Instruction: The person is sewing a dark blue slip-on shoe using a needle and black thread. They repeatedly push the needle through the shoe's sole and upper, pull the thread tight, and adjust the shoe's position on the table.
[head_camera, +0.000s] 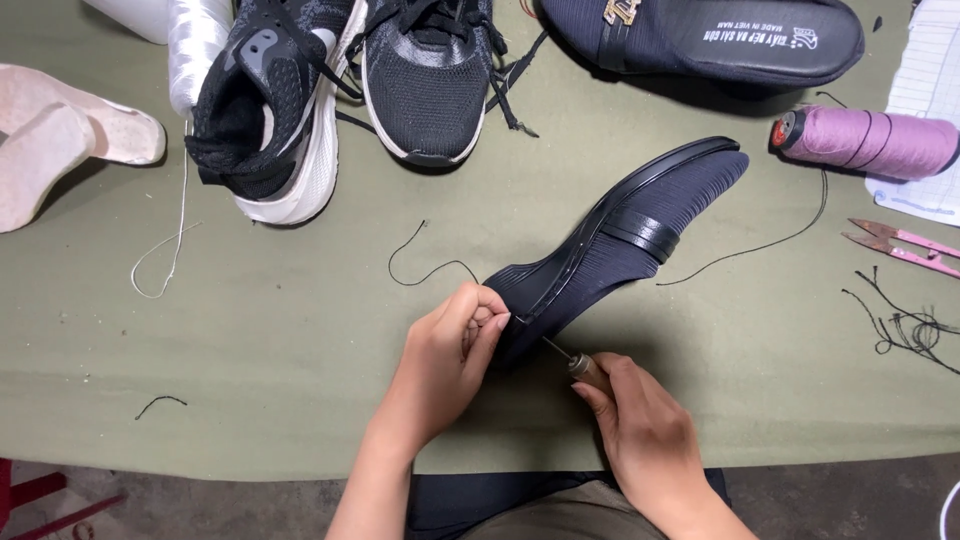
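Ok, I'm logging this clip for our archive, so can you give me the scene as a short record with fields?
Setting: olive-green cloth worktable, seen from above
Left hand: pinches the heel end of a black ribbed slip-on shoe lying on its side
Right hand: grips a wooden-handled awl, metal tip at the shoe's sole edge
Thread: thin black thread trails from the heel
Nearby: pair of black knit sneakers with white soles, mauve thread spool, pink thread snips, matching black slip-on
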